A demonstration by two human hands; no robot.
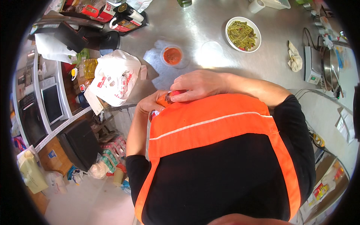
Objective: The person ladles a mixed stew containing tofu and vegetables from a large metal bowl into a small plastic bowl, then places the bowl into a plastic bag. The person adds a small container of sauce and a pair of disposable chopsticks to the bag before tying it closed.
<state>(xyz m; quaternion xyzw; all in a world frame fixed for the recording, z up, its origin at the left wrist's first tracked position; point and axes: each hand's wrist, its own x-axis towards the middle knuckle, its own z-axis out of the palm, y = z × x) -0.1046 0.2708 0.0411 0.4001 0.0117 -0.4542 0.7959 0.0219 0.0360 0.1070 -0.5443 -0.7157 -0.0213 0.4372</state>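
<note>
My left hand is wrapped around a jar of red-orange contents, held close against the orange apron. The fingers of my right hand are closed on the jar's red lid. Part of the jar is hidden by my hands and the apron. Beyond them, a round clear plastic tub with red sauce stands on the steel table. A round translucent lid lies to its right. Farther right is a white bowl of cut green beans.
A white plastic bag and a bottle of yellow oil stand at the left. Behind them is a black holder with packets. At the right lie a crumpled cloth and a scale-like device beside metal pans.
</note>
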